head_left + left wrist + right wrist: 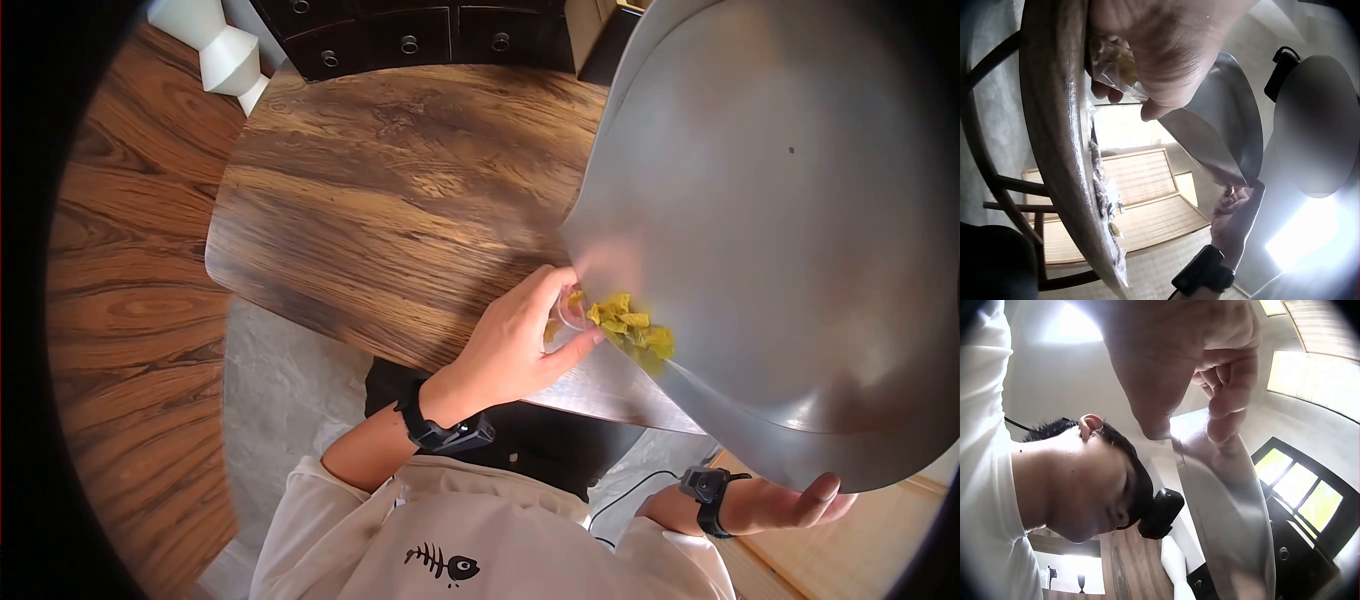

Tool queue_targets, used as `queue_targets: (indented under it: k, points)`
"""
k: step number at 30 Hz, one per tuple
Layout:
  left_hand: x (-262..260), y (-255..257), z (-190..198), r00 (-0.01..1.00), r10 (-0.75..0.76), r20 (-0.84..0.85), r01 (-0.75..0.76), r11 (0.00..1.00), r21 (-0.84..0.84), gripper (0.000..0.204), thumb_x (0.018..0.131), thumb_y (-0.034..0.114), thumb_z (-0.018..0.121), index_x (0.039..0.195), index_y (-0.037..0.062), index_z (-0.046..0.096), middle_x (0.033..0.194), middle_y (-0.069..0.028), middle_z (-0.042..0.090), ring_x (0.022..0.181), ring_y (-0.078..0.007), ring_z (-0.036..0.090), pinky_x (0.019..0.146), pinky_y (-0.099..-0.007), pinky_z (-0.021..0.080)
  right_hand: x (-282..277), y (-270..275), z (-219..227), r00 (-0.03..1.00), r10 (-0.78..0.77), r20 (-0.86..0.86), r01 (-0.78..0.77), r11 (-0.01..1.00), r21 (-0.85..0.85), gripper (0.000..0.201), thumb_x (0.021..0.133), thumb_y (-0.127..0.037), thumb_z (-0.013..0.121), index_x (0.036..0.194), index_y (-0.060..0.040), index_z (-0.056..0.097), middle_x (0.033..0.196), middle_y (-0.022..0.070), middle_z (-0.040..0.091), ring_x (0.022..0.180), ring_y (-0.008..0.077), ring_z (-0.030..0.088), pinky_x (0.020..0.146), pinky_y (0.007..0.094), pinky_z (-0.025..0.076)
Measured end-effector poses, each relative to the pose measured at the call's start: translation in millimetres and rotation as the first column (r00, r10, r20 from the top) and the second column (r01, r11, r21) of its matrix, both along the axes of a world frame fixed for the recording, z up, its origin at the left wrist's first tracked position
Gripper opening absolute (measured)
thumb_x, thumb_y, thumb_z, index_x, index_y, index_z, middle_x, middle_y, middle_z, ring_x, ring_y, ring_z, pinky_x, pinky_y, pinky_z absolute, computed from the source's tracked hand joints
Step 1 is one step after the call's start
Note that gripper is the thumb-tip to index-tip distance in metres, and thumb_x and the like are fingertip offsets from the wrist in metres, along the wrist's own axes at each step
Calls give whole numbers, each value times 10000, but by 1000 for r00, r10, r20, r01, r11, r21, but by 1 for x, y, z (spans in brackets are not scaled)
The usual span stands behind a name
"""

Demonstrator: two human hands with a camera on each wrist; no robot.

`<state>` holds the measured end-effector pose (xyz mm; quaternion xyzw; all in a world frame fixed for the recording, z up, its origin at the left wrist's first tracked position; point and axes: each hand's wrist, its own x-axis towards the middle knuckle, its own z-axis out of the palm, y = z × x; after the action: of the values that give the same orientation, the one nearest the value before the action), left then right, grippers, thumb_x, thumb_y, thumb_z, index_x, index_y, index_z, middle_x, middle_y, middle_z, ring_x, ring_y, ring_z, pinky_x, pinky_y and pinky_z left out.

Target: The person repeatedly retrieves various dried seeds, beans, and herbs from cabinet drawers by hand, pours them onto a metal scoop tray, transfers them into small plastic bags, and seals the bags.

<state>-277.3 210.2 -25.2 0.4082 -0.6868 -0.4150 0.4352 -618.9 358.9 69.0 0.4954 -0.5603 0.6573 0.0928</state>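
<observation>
My left hand [520,335] grips a small clear plastic bag [1107,69] at the table's front edge. Its mouth faces the narrow lip of a large metal scoop pan [770,230]. Yellow-green dried pieces [635,325] are bunched at that lip, and a few yellow bits show inside the bag. With my right hand [785,505] I hold the pan by its rim, thumb and fingers on either side of the edge in the right wrist view. The pan is tilted down toward the bag, its broad end raised.
The wooden table [400,200] stretches out to the left, with a dark drawer cabinet [410,40] at its back. A white faceted object [230,60] stands at the back left. Along the table edge lie several plastic-wrapped items [1107,200]. A wooden stool [1022,185] shows below.
</observation>
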Motion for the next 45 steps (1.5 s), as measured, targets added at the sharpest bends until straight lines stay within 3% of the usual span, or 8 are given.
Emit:
queue_targets:
  k: [11,13,23,25,29,34,39,45]
  points:
    - [13,5,-20,997,-6,71,8,1000,-30,538,859,162,807,1262,-1,490,1036,-144,625,885,-277,682,749,-368,553,23,-4,-19,999,-19,-42,17,999,-36,490,1043,-270,514,1499,-190,352,1474,192,476,1270,397,566,988,461,520]
    - [14,6,-19,999,-32,35,30,997,67,557,831,77,804,1296,6,507,1101,-159,609,974,-268,650,867,-348,542,29,-6,-21,999,-18,-50,16,999,-38,490,1039,-261,520,1495,-189,358,1467,192,481,1264,394,569,980,456,523]
    - [13,5,-19,999,-47,16,45,996,83,571,829,73,803,1312,9,505,1101,-142,603,943,-237,653,846,-342,542,-6,-6,-16,996,-16,-82,13,999,-45,490,1015,-217,550,1477,-187,390,1435,188,505,1238,379,587,941,427,536]
    - [13,4,-20,999,-27,-17,27,999,-22,553,855,167,811,1274,-8,496,1022,-145,612,855,-272,655,752,-368,534,-21,-6,-15,996,-14,-89,10,999,-49,490,1010,-208,556,1473,-186,396,1429,187,509,1232,376,590,934,422,539]
    - [14,7,-17,996,3,-91,-13,994,-108,559,849,152,814,1279,-9,494,1013,-143,594,873,-265,641,774,-362,520,-54,6,-10,994,-14,-105,8,999,-54,492,1001,-191,568,1466,-185,409,1416,186,519,1222,371,597,918,410,545]
    - [15,7,-16,990,-12,-141,-4,994,-112,564,837,129,818,1279,-3,493,1005,-132,580,889,-257,618,792,-353,505,-43,-19,3,992,0,-125,-8,998,-63,494,989,-169,583,1457,-184,425,1400,184,531,1208,363,606,898,396,552]
    - [14,6,-19,993,-12,-118,5,998,-64,584,843,116,809,1311,-1,481,1021,-129,580,896,-247,618,791,-350,504,11,-45,-19,990,7,-143,-16,998,-66,498,977,-147,598,1448,-183,440,1384,182,542,1195,356,615,879,382,558]
    - [11,7,-20,996,-6,-89,6,1000,0,655,846,93,793,1398,15,449,1054,-117,575,899,-231,630,780,-340,511,-9,-40,-13,986,-2,-164,-9,998,-66,503,963,-121,616,1437,-182,459,1365,180,556,1179,348,625,856,365,567]
